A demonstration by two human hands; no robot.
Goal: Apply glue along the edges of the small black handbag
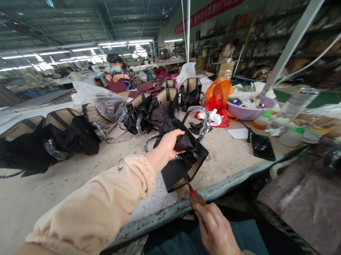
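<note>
My left hand [171, 144] is closed on the bunched black cloth of a handbag [175, 173] that lies tipped over near the table's front edge. The bag's open frame, with a tan inside, faces me, and its handle [206, 120] is wrapped in clear plastic. My right hand [217, 229] grips a red-tipped hand tool [196, 197] with a stained brown body; its exact kind is unclear. The tool's tip points up at the bag's lower edge; whether they touch, I cannot tell.
More black handbags [68, 134] stand on the worn table [126, 156] at left and behind. A lilac basin [246, 110], orange bag [218, 89], phone-like black slab [262, 146] and plastic bottle [292, 136] are at right. A co-worker [122, 75] works beyond.
</note>
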